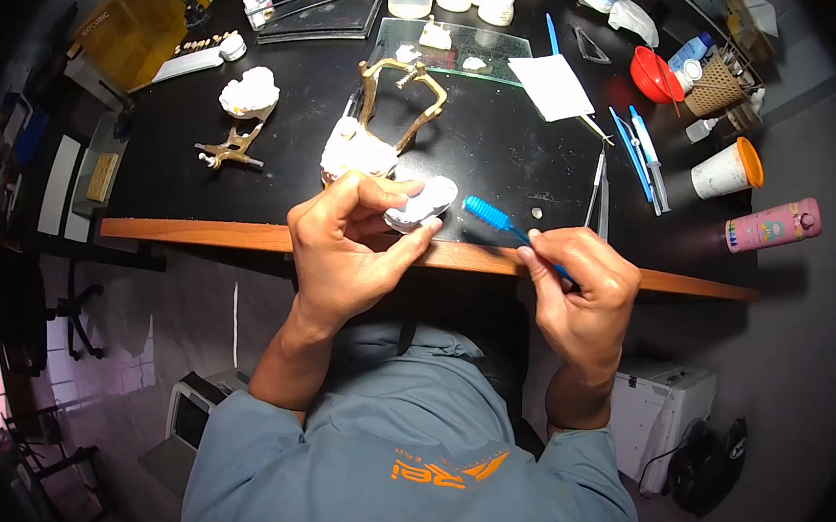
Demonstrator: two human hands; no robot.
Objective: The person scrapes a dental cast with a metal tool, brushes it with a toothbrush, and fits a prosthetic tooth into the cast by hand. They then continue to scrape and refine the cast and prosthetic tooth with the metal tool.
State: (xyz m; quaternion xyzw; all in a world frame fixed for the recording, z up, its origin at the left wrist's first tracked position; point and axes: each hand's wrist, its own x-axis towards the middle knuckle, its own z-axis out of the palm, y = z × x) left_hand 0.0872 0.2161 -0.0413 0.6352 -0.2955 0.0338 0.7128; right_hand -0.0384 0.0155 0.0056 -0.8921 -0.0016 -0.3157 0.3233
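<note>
Near the bench edge (pixel 194 233), the left hand (pixel 339 265) is pinching a white dental cast (pixel 429 201) and the right hand (pixel 590 292) a blue brush (pixel 487 213), apparently positioning for bristle contact, which calls for steady support.

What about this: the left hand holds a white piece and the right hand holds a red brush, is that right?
The brush is blue, not red, as the head view shows. The left hand does hold a white piece, and the right hand the brush.
</note>
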